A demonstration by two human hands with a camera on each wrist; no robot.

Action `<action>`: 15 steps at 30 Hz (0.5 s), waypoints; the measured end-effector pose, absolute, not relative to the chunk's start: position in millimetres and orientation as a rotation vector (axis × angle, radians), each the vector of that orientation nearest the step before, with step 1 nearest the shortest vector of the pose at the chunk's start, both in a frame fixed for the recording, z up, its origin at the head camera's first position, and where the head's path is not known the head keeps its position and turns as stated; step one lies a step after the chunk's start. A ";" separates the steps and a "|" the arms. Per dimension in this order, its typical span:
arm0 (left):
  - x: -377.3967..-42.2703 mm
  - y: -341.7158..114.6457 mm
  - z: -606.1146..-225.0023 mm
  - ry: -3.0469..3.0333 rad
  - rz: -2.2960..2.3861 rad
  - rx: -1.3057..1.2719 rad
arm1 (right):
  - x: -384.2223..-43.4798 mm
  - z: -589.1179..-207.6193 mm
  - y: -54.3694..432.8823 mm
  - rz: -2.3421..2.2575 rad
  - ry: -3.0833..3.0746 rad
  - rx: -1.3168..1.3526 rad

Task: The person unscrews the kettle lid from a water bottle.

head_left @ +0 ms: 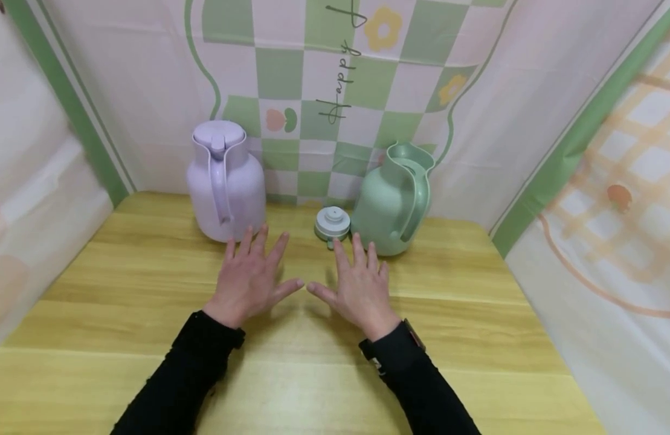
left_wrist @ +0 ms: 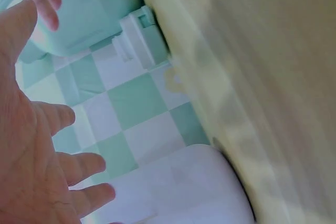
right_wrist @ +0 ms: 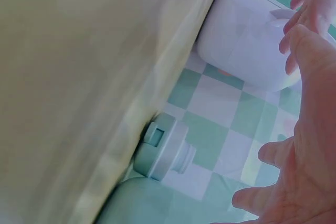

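Note:
A lilac thermos jug (head_left: 239, 190) with its lid on stands at the back left of the table. To its right is a green thermos jug (head_left: 383, 202) whose top has no lid in it. Between them, close beside the green jug, a round lid (head_left: 332, 223) rests upside down, pale underside up. My left hand (head_left: 248, 278) hovers in front of the lilac jug with fingers spread. In front of the lid and green jug my right hand (head_left: 362, 287) is likewise spread. Both hands hold nothing, and their thumb tips nearly meet.
The wooden table (head_left: 291, 374) runs back to a checkered curtain (head_left: 280, 72) printed with flowers and lettering. More printed cloth (head_left: 595, 290) hangs on the right, and a pale sheet (head_left: 35, 181) with a green border hangs on the left.

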State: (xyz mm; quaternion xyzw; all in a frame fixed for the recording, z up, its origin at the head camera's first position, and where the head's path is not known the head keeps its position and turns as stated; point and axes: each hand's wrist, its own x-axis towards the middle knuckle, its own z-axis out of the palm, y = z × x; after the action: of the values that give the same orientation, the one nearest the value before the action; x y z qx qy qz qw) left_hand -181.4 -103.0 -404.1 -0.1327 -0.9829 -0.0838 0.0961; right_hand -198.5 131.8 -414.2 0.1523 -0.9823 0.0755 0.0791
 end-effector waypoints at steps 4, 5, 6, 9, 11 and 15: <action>-178.2 -106.5 -395.3 -2.868 -0.226 -0.432 | -202.6 -407.2 124.5 0.237 -2.904 0.494; -177.4 -107.7 -392.6 -2.852 -0.221 -0.445 | -203.8 -405.3 122.3 0.234 -2.895 0.502; -176.3 -109.1 -389.9 -2.836 -0.221 -0.456 | -205.0 -403.5 120.1 0.236 -2.885 0.511; -172.7 -114.8 -381.7 -2.771 -0.267 -0.485 | -208.7 -398.0 112.2 0.254 -2.856 0.543; -170.0 -119.8 -376.6 -2.721 -0.320 -0.494 | -211.3 -394.6 106.3 0.269 -2.832 0.568; -166.6 -132.3 -368.6 -2.592 -0.408 -0.483 | -217.5 -389.3 93.6 0.319 -2.800 0.618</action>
State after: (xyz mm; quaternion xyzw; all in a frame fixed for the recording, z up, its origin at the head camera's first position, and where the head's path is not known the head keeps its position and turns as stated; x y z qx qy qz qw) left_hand -166.6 -132.3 -368.6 -0.1761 -0.9444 -0.1486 0.2344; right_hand -217.5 93.6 -389.3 0.2126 -0.9625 0.1096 0.1280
